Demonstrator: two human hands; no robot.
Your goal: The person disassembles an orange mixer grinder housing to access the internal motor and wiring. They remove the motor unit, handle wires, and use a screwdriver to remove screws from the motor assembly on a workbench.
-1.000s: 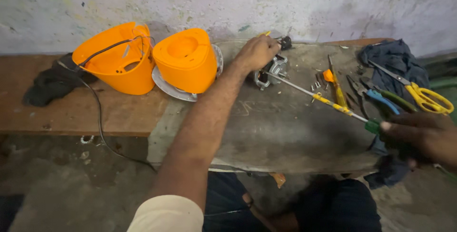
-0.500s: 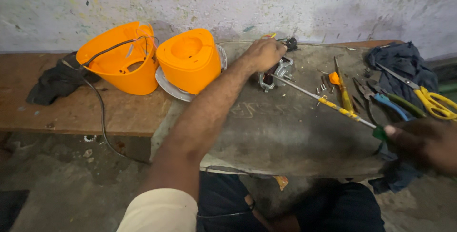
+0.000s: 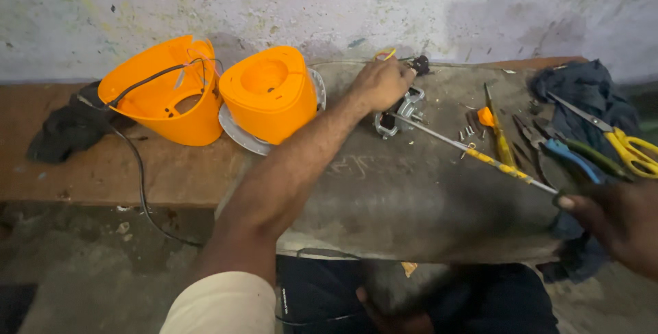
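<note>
My left hand reaches across the grey slab and rests on a small metal motor part, holding it down. My right hand, at the right edge, is closed around the handle of a long screwdriver with a yellow-striped shaft. The screwdriver's tip touches the motor part under my left hand. Yellow and red wires stick up behind the left hand.
Two orange plastic housings stand at the left, one on a metal disc, with a black cable trailing off the wooden bench. Yellow-handled scissors, blue-handled pliers, a yellow screwdriver, loose screws and dark cloths lie at the right.
The view has shifted a little. My right hand with the screwdriver handle has moved lower and further right; my left hand stays on the motor part.
</note>
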